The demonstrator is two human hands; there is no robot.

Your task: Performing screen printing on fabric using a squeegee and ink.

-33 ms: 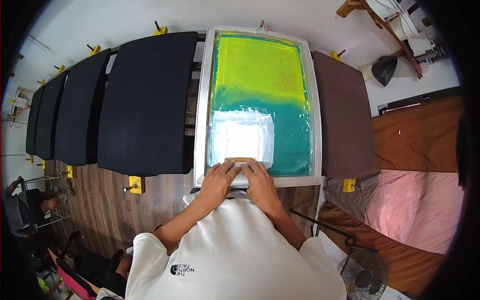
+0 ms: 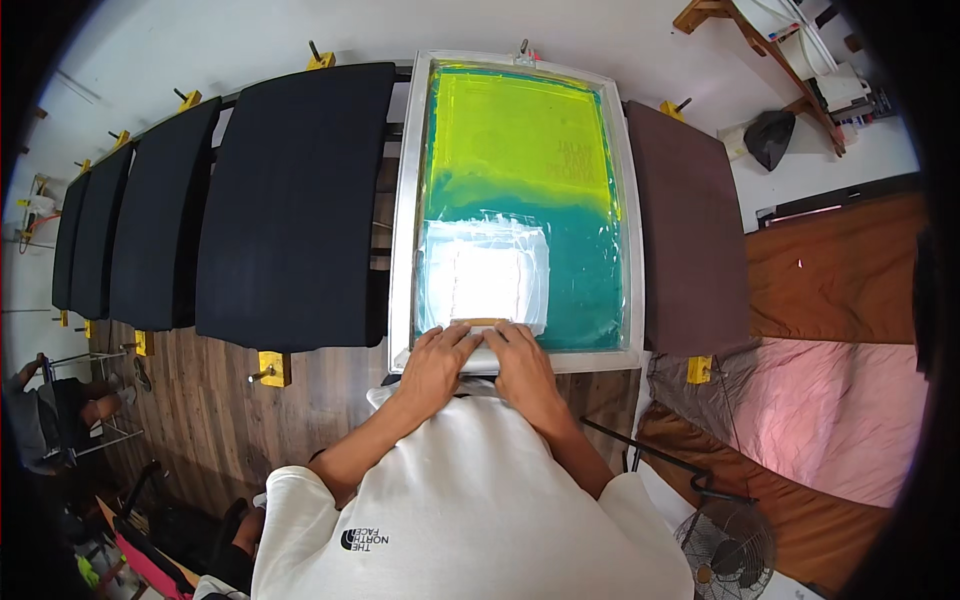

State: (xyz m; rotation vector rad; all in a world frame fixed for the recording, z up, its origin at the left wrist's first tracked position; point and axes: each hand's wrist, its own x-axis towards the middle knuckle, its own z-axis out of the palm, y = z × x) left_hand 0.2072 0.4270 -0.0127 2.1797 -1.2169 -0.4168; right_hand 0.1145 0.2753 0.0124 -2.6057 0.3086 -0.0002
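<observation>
A screen-printing frame (image 2: 404,230) with a pale metal border lies before me. Its mesh is yellow-green (image 2: 510,120) on the far part and teal (image 2: 585,270) on the near part. White ink (image 2: 487,285) spreads over the near left of the mesh. At the near edge of this ink, my left hand (image 2: 440,358) and my right hand (image 2: 522,360) are side by side, closed on a squeegee (image 2: 484,322). Only its narrow, wood-coloured top edge shows between the fingers; the blade is hidden.
Several black padded boards (image 2: 295,210) stand in a row to the left, held by yellow blocks (image 2: 274,369). A brown board (image 2: 690,230) adjoins the frame on the right. A fan (image 2: 728,550) and brown and pink cloth (image 2: 820,410) are at the right. Another person (image 2: 75,410) is at the far left.
</observation>
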